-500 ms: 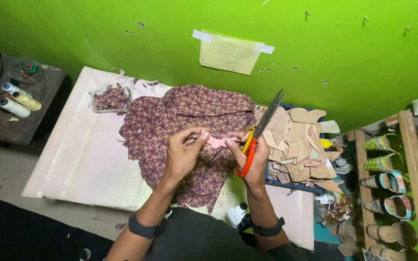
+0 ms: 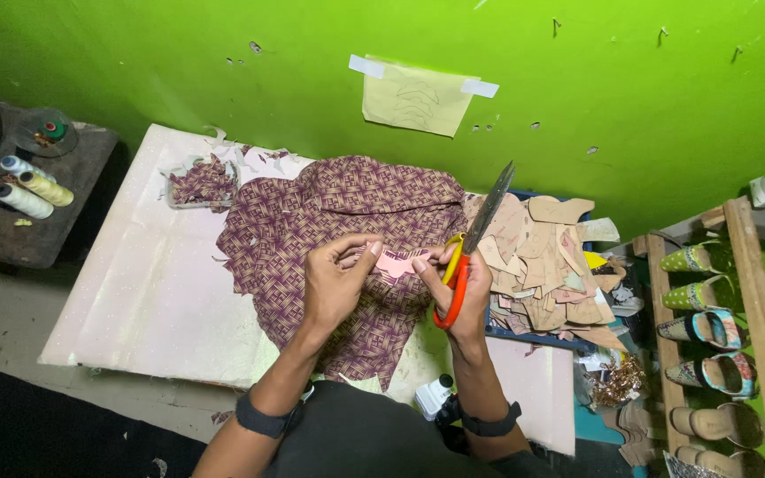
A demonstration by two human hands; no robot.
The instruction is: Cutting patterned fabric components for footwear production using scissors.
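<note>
From the head camera, looking down over the person's arms, both hands meet above a pale worktop (image 2: 143, 292) pushed against a bright green wall (image 2: 223, 71). The left hand (image 2: 336, 283) pinches one end of a small pink cut piece (image 2: 393, 262) between thumb and fingertips. The right hand (image 2: 455, 285) grips the other end of that piece with its thumb and forefinger, and at the same time its remaining fingers are hooked through the orange handles of a pair of scissors (image 2: 471, 243). The scissors' blades are together and point up and away towards the wall, clear of the pink piece. So both hands are clamped on the same scrap, close together but not touching each other.

Under the hands lies a spread of purple patterned fabric (image 2: 329, 208), draped over the worktop. To its right sits a heap of tan cardboard templates (image 2: 546, 252). At the worktop's far left corner is a small tray of fabric offcuts (image 2: 201, 181). A yellowish paper sheet (image 2: 416, 99) is taped to the wall. Thread spools (image 2: 24, 188) lie on a dark side table to the left, and a wooden rack on the right holds patterned shoes (image 2: 706, 296). Each wrist wears a dark band.
</note>
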